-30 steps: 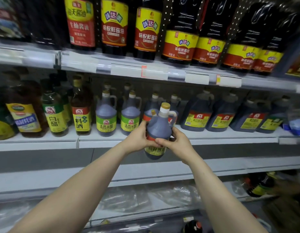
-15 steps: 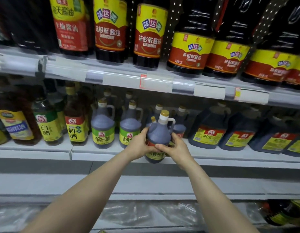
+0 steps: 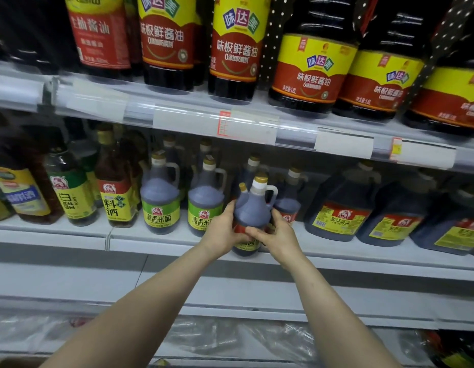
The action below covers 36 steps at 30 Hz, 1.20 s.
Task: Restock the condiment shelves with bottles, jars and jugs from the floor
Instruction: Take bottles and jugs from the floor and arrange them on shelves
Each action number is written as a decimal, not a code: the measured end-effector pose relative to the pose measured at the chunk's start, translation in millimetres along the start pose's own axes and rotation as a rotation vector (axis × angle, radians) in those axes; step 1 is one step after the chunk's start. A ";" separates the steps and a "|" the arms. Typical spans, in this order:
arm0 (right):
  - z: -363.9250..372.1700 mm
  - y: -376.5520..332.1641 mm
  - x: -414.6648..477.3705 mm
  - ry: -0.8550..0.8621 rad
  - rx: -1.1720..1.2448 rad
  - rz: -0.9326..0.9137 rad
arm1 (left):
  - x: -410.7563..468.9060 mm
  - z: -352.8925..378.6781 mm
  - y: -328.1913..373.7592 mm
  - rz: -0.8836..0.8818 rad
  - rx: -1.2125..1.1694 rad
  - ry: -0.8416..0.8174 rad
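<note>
Hands: your left hand (image 3: 225, 231) and right hand (image 3: 277, 239) both grip the dark jug (image 3: 253, 213) at the shelf edge (image 3: 177, 241). Push too hard and it could bump the green-label jug (image 3: 205, 205).

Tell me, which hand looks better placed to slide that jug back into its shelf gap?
Probably the right hand: it grips the jug on the handle side, nearest the open gap. The left hand sits against the green-labelled jug.

One head-worn wide-angle view faces the middle shelf (image 3: 177, 236) head-on from close range, seemingly about arm's length, tilted slightly downward.
</note>
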State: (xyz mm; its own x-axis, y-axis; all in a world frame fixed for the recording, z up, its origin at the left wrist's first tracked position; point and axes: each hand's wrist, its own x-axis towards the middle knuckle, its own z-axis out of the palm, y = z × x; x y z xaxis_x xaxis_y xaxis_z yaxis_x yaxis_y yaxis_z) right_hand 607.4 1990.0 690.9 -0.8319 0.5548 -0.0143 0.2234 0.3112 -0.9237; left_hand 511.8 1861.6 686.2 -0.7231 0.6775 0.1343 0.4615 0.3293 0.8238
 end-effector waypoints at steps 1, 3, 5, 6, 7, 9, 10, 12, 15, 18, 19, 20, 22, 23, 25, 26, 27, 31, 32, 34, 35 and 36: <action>0.0 0.5 1.4 -0.002 0.001 0.002 | 0.6 1.2 -0.6 -0.007 0.012 0.006; 0.2 1.1 3.3 -0.004 -0.002 -0.001 | 1.7 3.8 -1.4 -0.009 0.037 0.019; 1.7 0.8 4.6 0.014 -0.009 -0.016 | 3.1 6.1 -0.5 -0.012 0.051 0.044; 3.0 0.3 5.5 0.028 -0.007 -0.024 | 4.0 7.5 0.1 -0.015 0.056 0.062; 4.4 -0.5 6.8 0.042 -0.003 -0.031 | 5.2 8.8 0.8 -0.019 0.056 0.081; 7.2 -2.8 9.9 0.061 -0.009 -0.045 | 7.6 10.5 1.9 -0.025 0.053 0.112; 8.2 -3.9 11.8 0.065 -0.017 -0.047 | 9.1 11.4 2.3 -0.030 0.055 0.122; 9.5 -4.9 15.4 0.065 -0.025 -0.049 | 11.5 12.7 1.9 -0.042 0.068 0.134; 11.5 -5.0 18.9 0.056 -0.033 -0.048 | 13.7 14.7 0.5 -0.059 0.081 0.142; 13.3 -5.3 22.4 0.050 -0.064 -0.040 | 16.1 16.2 -1.0 -0.077 0.078 0.155; 13.5 -5.7 23.3 0.049 -0.083 -0.036 | 17.0 16.4 -1.3 -0.084 0.076 0.159; 13.5 -6.4 24.4 0.049 -0.103 -0.032 | 18.1 16.6 -1.5 -0.089 0.075 0.163; 13.4 -7.1 26.1 0.053 -0.129 -0.028 | 20.1 17.0 -2.4 -0.094 0.071 0.172; 13.5 -7.4 26.2 0.060 -0.136 -0.029 | 20.6 17.1 -2.3 -0.096 0.075 0.175; 14.1 -7.8 26.0 0.093 -0.151 -0.031 | 20.9 17.7 -2.4 -0.100 0.091 0.176; 14.3 -7.7 25.0 0.114 -0.153 -0.033 | 20.1 18.6 -2.7 -0.102 0.098 0.173; 14.6 -7.6 24.0 0.133 -0.148 -0.032 | 19.0 18.9 -2.9 -0.106 0.104 0.168; 13.2 -1.3 16.2 0.157 -0.163 -0.017 | 8.6 18.0 -6.0 -0.072 0.108 0.151; 12.3 1.5 12.2 0.160 -0.175 -0.014 | 4.8 17.6 -7.2 -0.054 0.102 0.150; 11.7 7.5 1.7 0.173 -0.171 0.000 | -4.7 16.3 -10.0 -0.018 0.091 0.151; 11.7 9.8 -4.0 0.183 -0.173 0.010 | -9.0 15.6 -12.0 -0.004 0.088 0.156; 12.0 12.6 -10.7 0.192 -0.182 0.022 | -14.5 15.3 -14.8 0.010 0.087 0.154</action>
State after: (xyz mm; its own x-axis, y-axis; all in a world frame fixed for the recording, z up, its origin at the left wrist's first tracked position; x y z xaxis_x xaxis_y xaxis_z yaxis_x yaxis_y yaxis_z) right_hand 613.1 1978.7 674.8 -0.7183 0.6936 0.0554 0.3425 0.4217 -0.8396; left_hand 523.3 1857.0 663.6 -0.7854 0.5747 0.2301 0.5067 0.3832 0.7723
